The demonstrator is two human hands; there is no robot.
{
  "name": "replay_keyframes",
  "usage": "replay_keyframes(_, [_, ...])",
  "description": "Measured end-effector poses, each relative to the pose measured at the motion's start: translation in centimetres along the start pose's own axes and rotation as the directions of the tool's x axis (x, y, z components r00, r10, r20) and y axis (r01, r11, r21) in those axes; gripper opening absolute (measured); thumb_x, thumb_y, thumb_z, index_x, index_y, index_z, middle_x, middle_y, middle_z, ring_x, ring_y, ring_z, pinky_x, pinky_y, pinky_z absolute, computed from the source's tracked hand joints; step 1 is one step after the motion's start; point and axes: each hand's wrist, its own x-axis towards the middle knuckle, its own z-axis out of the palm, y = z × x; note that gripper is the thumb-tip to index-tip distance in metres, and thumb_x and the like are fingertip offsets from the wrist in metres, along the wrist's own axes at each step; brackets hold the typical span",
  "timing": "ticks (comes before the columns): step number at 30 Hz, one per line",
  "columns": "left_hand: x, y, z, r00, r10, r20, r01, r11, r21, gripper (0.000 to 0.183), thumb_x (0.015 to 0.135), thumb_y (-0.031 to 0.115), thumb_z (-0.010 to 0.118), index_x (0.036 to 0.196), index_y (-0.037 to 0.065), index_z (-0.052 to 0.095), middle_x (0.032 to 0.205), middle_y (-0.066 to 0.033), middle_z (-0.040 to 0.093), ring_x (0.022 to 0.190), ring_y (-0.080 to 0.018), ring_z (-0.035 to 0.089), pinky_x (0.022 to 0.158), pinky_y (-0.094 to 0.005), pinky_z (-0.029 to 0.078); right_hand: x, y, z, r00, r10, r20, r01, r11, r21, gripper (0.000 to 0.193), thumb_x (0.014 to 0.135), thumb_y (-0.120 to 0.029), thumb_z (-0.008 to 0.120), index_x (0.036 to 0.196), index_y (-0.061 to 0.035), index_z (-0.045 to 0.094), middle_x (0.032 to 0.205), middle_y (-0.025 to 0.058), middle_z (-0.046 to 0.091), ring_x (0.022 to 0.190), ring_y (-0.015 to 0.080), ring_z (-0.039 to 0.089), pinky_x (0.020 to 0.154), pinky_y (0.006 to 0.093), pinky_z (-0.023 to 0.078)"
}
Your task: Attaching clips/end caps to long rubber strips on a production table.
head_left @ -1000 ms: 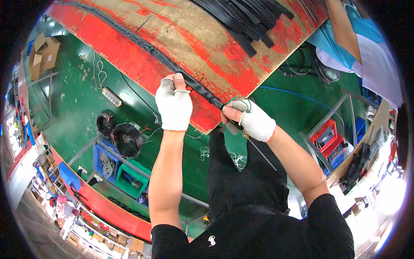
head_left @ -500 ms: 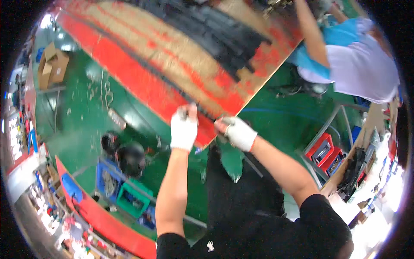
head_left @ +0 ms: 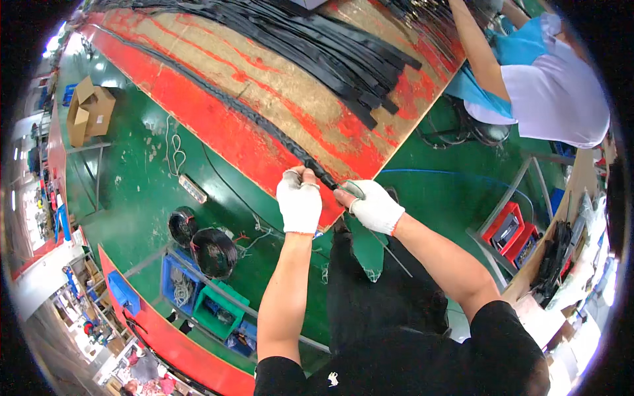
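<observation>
A long black sleeve [head_left: 254,120], soft and wrinkled, runs across the worn red table [head_left: 191,109] from the far left to my hands near the front corner. My left hand [head_left: 300,203], in a white glove with bare fingertips, pinches the sleeve close to its near end. Just to the right, my right hand [head_left: 373,207], gloved the same way, has thumb and fingers closed on the sleeve's end. A thin grey rod [head_left: 395,256] sticks out below the right hand toward my legs; whether it enters the sleeve is hidden by the glove.
Flat black strips [head_left: 317,49] lie bundled farther back on the table. Across the right corner a co-worker [head_left: 551,89] reaches over thin rods [head_left: 432,23]. Below are black coils [head_left: 214,253], a power strip [head_left: 193,189], a green crate [head_left: 221,308] and red bins [head_left: 505,228].
Both my hands have shifted slightly right in the picture, still gripping the sleeve near its end. The view has moved a little and is sharper; the thin rod now shows below my right hand.
</observation>
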Motion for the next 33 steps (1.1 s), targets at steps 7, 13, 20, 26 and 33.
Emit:
replay_keyframes(7, [0.7,0.8,0.4,0.997,0.079,-0.011,-0.079,0.997,0.01,0.019,0.105,0.012,0.063,0.114,-0.004,0.065,0.083,-0.005,0.066,0.068,-0.0098,0.057,0.061,-0.029,0.047,0.4,0.9,1.0,0.998,-0.026,-0.051,0.032,0.993,0.114,0.038,0.106,-0.037,0.063,0.098,-0.0013,0.069,0.077,0.0114,0.064,0.07,0.0227,0.057,0.068,0.0376,0.047])
replay_keyframes(13, [-0.3,1.9,-2.3,0.96,-0.136,0.246,0.178,0.972,-0.156,0.025,0.106,0.029,0.068,0.109,0.004,0.066,0.083,-0.0007,0.063,0.069,-0.011,0.061,0.058,-0.0269,0.05,0.4,-0.6,-1.3,0.973,0.099,0.21,-0.163,0.935,0.314,0.033,0.107,-0.033,0.063,0.093,-0.0048,0.071,0.076,-0.0031,0.06,0.073,0.01,0.053,0.066,0.0312,0.045])
replay_keyframes(20, [0.3,-0.5,-2.3,0.983,0.155,0.095,-0.159,0.987,0.037,0.028,0.106,0.03,0.069,0.098,0.003,0.066,0.073,0.0015,0.058,0.064,-0.0083,0.051,0.055,-0.0276,0.039,-0.1,-0.9,0.1,0.99,0.061,0.128,-0.079,0.987,0.141,0.04,0.103,-0.04,0.066,0.091,-0.0018,0.068,0.072,0.0032,0.059,0.069,0.0124,0.054,0.063,0.0354,0.044])
replay_keyframes(26, [0.2,-0.8,-0.1,0.998,-0.066,0.024,0.07,0.951,-0.301,0.024,0.106,0.026,0.068,0.098,0.003,0.063,0.068,0.0042,0.051,0.056,-0.0064,0.044,0.051,-0.0278,0.036,-0.2,-0.8,0.2,0.992,0.088,0.093,-0.102,0.982,0.159,0.043,0.102,-0.042,0.067,0.089,-0.0004,0.066,0.071,0.0055,0.058,0.068,0.0136,0.054,0.064,0.0358,0.045])
replay_keyframes(33, [-0.5,0.5,-1.1,0.991,-0.108,0.078,0.129,0.922,-0.365,0.023,0.105,0.024,0.069,0.094,0.007,0.057,0.065,0.0064,0.044,0.051,-0.0055,0.041,0.046,-0.0261,0.033,0.9,0.0,-0.1,0.991,0.041,-0.13,-0.023,0.99,0.143,0.04,0.105,-0.036,0.064,0.088,0.0008,0.063,0.067,0.0059,0.057,0.068,0.0161,0.053,0.066,0.0365,0.046])
